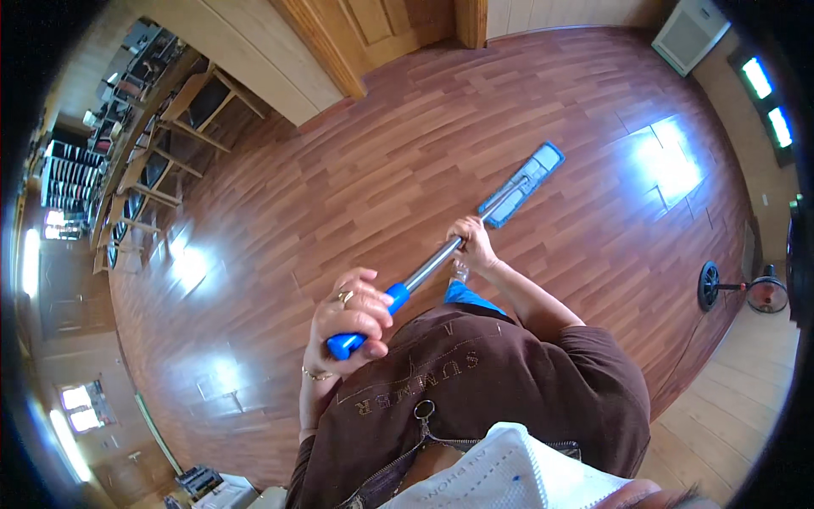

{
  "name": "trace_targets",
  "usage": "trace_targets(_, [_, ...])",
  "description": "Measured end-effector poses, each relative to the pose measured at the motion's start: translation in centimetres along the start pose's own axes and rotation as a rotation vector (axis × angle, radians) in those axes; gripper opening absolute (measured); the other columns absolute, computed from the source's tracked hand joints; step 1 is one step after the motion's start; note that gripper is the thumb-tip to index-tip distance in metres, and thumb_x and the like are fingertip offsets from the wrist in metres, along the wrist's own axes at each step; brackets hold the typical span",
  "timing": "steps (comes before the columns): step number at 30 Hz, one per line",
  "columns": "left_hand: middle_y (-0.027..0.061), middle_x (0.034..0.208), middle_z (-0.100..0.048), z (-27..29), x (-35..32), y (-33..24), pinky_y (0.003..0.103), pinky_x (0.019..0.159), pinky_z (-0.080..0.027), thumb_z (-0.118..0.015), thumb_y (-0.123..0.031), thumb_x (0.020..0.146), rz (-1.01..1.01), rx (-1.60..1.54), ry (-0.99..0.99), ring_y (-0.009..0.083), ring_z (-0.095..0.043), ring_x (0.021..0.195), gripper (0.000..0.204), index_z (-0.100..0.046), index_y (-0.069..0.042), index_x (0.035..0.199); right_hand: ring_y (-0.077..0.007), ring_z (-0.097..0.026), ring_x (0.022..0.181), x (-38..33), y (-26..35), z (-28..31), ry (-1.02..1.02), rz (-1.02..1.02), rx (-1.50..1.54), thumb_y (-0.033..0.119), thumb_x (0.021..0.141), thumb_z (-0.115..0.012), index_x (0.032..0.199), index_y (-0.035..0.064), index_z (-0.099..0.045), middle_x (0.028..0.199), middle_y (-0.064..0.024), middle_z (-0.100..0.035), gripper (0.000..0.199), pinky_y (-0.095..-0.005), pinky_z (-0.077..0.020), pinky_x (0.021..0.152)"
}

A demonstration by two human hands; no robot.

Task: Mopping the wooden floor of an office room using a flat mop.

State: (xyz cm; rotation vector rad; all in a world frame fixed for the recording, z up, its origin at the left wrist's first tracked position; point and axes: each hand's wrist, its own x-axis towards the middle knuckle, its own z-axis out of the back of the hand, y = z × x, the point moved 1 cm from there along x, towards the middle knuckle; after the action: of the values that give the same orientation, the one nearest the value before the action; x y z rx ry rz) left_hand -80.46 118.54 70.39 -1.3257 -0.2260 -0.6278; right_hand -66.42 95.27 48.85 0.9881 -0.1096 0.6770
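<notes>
A flat mop runs from my body out to the floor ahead and to the right. Its grey-blue pad with fringed edges lies on the wood-pattern floor. My left hand, with a ring and a bracelet, is wrapped around the blue grip at the top of the handle, close to my chest. Farther down, my right hand is closed around the metal pole, just above the pad. The pole slants between both hands.
Several chairs line a long cluttered desk at the far left. Ahead are a wall corner and a wooden door. A white boxy unit stands at the far right, and a fan at the right edge.
</notes>
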Motion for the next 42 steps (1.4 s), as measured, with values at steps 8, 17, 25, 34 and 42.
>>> trace_targets(8, [0.0032,0.072,-0.066,-33.1,8.6,28.0,0.048,0.087,-0.043,-0.076,-0.027,0.072,-0.085,0.204,-0.211,0.0243,-0.065,0.078,0.022,-0.060,-0.012,0.068,-0.0304,-0.056,0.069,-7.0,-42.4,9.3,0.361,0.238,0.195,0.026,0.071,-0.074,0.068,0.0117,-0.050,0.065,-0.0070,-0.054,0.028,-0.0417,-0.0389,0.062])
trace_targets(17, [0.0010,0.070,-0.065,-55.7,15.1,45.8,0.042,0.076,-0.049,-0.074,-0.042,0.077,-0.029,0.627,-0.267,0.0202,-0.064,0.071,0.034,-0.059,-0.012,0.078,-0.0346,-0.052,0.059,-10.8,-68.4,9.7,0.822,0.376,0.523,0.011,0.062,-0.066,0.065,0.0068,-0.048,0.059,-0.0118,-0.050,0.019,-0.0430,-0.0383,0.053])
trace_targets(25, [0.0000,0.069,-0.062,-63.8,16.2,48.9,0.037,0.070,-0.052,-0.074,-0.053,0.074,-0.068,0.907,-0.221,0.0154,-0.061,0.058,0.046,-0.056,-0.012,0.087,-0.0361,-0.057,0.066,-14.0,-73.1,8.9,1.083,0.526,0.513,0.015,0.060,-0.067,0.068,0.0056,-0.056,0.065,-0.0148,-0.056,0.016,-0.0450,-0.0417,0.058])
trace_targets(34, [0.0011,0.073,-0.062,-69.5,17.9,52.4,0.039,0.068,-0.051,-0.074,-0.051,0.074,-0.196,0.803,-0.179,0.0180,-0.063,0.065,0.046,-0.057,-0.012,0.090,-0.0369,-0.059,0.070,-16.8,-80.2,17.4,0.991,0.411,0.352,0.014,0.057,-0.065,0.070,0.0072,-0.059,0.070,-0.0140,-0.061,0.015,-0.0459,-0.0445,0.059])
trace_targets(42, [0.0058,0.078,-0.065,-82.7,24.2,64.8,0.043,0.077,-0.049,-0.078,-0.036,0.074,-0.137,0.470,-0.241,0.0226,-0.065,0.076,0.030,-0.063,-0.011,0.078,-0.0353,-0.059,0.062,-20.7,-100.6,27.5,0.701,0.298,0.165,0.029,0.061,-0.070,0.065,0.0120,-0.057,0.062,-0.0117,-0.058,0.021,-0.0452,-0.0443,0.054])
